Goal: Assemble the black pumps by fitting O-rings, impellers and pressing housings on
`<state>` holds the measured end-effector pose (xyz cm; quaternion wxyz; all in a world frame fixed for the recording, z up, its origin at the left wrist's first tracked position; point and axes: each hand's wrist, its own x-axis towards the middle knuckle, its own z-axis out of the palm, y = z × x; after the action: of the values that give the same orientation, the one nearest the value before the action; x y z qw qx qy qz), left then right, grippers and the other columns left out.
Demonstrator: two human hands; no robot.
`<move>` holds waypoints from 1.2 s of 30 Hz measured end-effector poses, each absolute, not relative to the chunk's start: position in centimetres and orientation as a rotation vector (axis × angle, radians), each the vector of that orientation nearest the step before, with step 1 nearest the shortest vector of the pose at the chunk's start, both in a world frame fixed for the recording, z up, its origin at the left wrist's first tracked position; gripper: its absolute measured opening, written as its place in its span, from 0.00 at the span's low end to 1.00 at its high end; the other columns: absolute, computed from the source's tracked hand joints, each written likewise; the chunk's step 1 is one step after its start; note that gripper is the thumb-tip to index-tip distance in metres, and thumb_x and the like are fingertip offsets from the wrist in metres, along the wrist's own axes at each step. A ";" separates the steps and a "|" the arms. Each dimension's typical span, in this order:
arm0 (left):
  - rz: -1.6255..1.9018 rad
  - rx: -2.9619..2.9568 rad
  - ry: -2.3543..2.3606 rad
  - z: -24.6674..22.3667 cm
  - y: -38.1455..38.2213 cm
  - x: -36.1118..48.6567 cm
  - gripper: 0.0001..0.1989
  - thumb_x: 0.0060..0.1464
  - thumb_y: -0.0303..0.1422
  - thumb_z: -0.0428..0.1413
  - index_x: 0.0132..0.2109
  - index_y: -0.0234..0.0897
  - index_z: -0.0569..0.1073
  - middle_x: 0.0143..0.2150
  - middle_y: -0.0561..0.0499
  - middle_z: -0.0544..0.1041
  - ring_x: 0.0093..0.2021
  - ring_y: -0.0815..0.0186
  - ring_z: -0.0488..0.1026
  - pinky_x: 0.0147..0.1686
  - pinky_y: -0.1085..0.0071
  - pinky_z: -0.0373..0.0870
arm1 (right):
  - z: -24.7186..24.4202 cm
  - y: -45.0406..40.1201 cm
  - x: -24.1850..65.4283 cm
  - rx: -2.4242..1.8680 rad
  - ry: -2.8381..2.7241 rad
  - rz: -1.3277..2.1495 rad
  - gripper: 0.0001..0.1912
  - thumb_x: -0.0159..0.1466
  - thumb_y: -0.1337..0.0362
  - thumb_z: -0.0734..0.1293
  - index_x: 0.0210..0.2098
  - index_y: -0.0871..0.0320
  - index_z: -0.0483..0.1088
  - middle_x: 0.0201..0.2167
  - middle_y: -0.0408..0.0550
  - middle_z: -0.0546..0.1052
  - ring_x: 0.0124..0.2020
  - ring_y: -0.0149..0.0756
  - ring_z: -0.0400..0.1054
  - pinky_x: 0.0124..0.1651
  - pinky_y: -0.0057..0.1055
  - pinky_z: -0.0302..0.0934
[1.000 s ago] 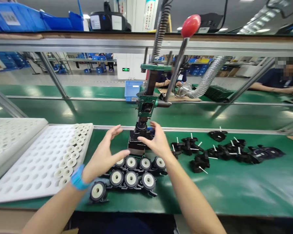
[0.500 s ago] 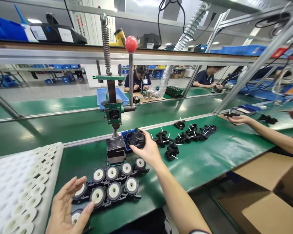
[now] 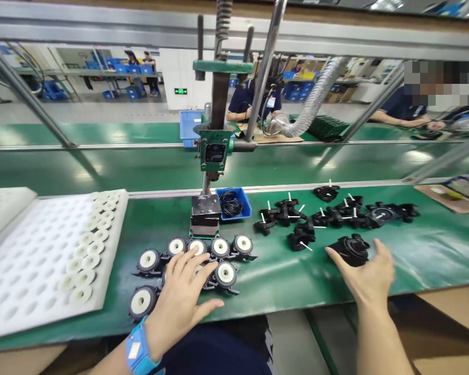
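Across the green bench [image 3: 273,281], my left hand [image 3: 182,291] spread, empty, over white-centred discs [image 3: 225,274], my right hand [image 3: 369,278] outstretched, grip wide around a black part [image 3: 348,251], not clasping it.

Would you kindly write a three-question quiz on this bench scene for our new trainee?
1. Fill in: the part nearest the right hand is ____ in colour.
2. Choose: the blue bin beside the black block holds (a) steel screws, (b) black loops, (c) red caps.
3. True or false: from this view, the left hand partly hides some of the discs.

Key: 1. black; 2. b; 3. true.
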<state>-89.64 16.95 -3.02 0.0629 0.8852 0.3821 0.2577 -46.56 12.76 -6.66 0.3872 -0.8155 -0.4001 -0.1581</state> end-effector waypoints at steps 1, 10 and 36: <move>0.767 2.688 1.173 -3.1 16.9 -89.4 0.27 0.57 0.44 0.62 0.61 0.43 0.70 0.61 0.43 0.73 0.65 0.45 0.65 0.63 0.43 0.60 | -6.7 12.9 -47.6 -2.035 -1.046 -0.430 0.61 0.52 0.25 0.63 0.64 0.71 0.60 0.58 0.76 0.64 0.60 0.66 0.60 0.62 0.57 0.53; 0.739 2.732 1.191 -2.6 16.5 -88.2 0.25 0.58 0.43 0.63 0.60 0.44 0.71 0.60 0.45 0.74 0.65 0.47 0.64 0.64 0.46 0.59 | -9.1 15.9 -56.8 -1.837 -1.490 -0.157 0.28 0.68 0.40 0.58 0.43 0.58 0.76 0.43 0.53 0.77 0.45 0.37 0.71 0.53 0.36 0.65; 0.203 2.504 0.896 -1.1 27.7 -79.6 0.40 0.46 0.38 0.70 0.63 0.39 0.63 0.56 0.43 0.77 0.62 0.50 0.69 0.63 0.50 0.55 | -11.9 23.1 -55.6 -1.971 -1.308 0.296 0.24 0.67 0.47 0.66 0.44 0.65 0.71 0.36 0.47 0.74 0.35 0.26 0.69 0.44 0.29 0.69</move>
<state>-79.57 27.72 -1.11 0.2349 0.9125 0.3267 0.0741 -55.63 23.06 -11.86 0.3698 -0.7683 -0.5096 0.1154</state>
